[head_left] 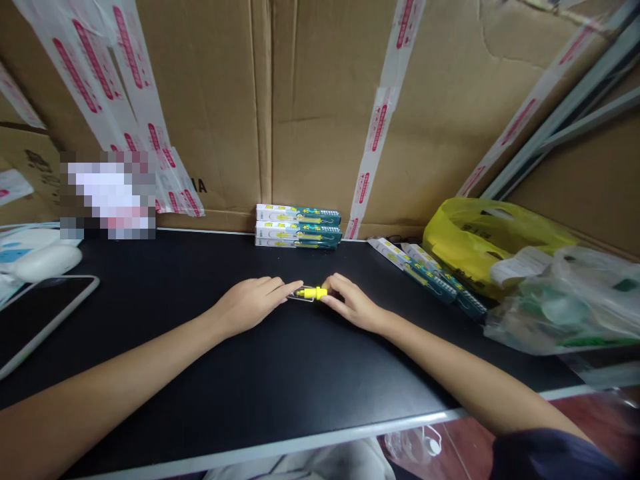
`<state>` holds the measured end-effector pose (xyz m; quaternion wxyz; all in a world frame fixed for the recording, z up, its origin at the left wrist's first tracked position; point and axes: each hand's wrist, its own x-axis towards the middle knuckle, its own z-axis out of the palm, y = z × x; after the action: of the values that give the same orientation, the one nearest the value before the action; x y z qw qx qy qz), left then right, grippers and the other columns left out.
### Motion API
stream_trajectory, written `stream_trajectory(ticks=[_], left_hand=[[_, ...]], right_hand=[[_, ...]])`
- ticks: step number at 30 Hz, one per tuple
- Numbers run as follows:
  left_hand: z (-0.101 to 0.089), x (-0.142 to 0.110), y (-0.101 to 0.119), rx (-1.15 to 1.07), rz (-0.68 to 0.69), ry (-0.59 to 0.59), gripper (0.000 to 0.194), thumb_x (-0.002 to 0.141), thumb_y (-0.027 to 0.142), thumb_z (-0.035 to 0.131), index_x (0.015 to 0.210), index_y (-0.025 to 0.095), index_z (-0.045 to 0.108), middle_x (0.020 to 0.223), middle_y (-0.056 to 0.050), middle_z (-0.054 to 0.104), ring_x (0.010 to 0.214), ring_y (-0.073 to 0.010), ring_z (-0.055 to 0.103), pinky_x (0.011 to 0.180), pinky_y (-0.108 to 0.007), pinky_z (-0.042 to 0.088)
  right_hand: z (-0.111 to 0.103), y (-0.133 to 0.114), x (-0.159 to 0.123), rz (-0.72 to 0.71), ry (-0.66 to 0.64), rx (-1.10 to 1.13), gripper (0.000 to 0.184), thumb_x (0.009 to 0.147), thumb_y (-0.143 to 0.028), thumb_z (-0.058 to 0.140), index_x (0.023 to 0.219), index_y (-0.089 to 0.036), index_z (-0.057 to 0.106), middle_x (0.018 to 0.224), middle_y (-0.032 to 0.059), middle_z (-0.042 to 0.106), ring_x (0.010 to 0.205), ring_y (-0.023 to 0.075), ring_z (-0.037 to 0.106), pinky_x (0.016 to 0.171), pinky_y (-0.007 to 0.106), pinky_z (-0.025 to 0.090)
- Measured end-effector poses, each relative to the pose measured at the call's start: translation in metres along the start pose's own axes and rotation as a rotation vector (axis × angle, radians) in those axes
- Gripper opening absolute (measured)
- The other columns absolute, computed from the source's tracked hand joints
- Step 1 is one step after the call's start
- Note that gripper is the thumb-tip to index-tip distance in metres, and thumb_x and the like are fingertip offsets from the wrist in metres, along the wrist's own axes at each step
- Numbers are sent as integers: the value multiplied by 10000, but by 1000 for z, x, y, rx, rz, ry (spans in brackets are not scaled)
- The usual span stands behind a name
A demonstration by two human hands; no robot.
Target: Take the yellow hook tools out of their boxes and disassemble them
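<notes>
A small yellow tool with a thin metal part lies on the black table between my hands. My left hand rests palm down with its fingertips pinching the metal end. My right hand pinches the yellow end from the right. Both hands sit near the middle of the table, with the forearms stretched forward.
A stack of green and white boxes stands against the cardboard wall. More such boxes lie to the right beside a yellow plastic bag and a clear bag. A tablet lies at the left.
</notes>
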<state>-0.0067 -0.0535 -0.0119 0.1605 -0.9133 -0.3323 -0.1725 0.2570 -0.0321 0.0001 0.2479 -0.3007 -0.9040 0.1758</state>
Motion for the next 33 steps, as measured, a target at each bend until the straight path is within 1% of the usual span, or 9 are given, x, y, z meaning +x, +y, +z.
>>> stream_trajectory(ticks=[4,9,11,15,18,20,22,28,33], left_hand=[[1,-1,-2,-20,10,-11,388,968,203,392,1356,213,421,901,-6,625,762,-147,585,666,-261,453],[2,-2,-4,-46,38,-25,380,973,206,381,1350,212,425,911,-7,628,778,-140,588,668,-250,452],[3,-2,-4,-55,42,-16,379,974,211,380,1350,213,424,905,-5,625,772,-137,586,668,-250,454],[3,-2,-3,-32,32,10,382,970,219,394,1351,217,424,905,-6,626,755,-137,580,661,-254,453],[2,-1,-2,3,39,34,391,965,214,411,1356,217,422,920,-10,634,753,-139,577,662,-258,449],[1,0,-1,23,45,50,393,962,212,420,1355,216,426,936,-16,639,760,-142,579,669,-261,448],[1,0,-1,40,42,61,393,959,211,428,1352,216,432,945,-19,642,761,-145,579,668,-265,447],[2,-1,-2,39,24,58,393,961,225,428,1354,207,435,915,-11,638,742,-144,567,650,-270,445],[4,-2,-4,19,32,34,396,963,215,421,1358,210,430,891,-7,640,731,-145,556,643,-272,432]], right_hand=[[1,3,-1,-47,13,-44,157,928,-310,492,822,-197,470,792,30,529,729,156,461,667,277,394],[-1,4,-1,-156,-44,-294,92,930,-258,473,864,-201,503,875,66,600,816,190,490,709,314,379],[-2,2,-1,-151,-40,-335,62,923,-243,474,889,-202,506,898,66,608,835,193,499,709,316,370],[-2,0,-2,-60,-3,-240,123,887,-298,529,932,-194,480,885,51,580,801,178,494,718,318,378],[-3,1,-1,-26,-23,-173,153,949,-325,411,897,-197,477,847,41,564,782,174,476,729,328,377],[-3,2,0,-24,-34,-154,243,983,-314,323,833,-199,477,806,37,556,767,174,464,728,329,375],[-3,2,1,-32,-39,-134,269,988,-313,318,806,-198,480,783,35,550,761,173,461,722,325,377],[0,4,0,-34,39,-75,136,924,-304,496,841,-197,479,790,26,538,726,155,474,672,289,399],[3,6,-2,-130,76,-196,77,890,-233,535,852,-203,476,814,37,578,744,163,499,671,292,397]])
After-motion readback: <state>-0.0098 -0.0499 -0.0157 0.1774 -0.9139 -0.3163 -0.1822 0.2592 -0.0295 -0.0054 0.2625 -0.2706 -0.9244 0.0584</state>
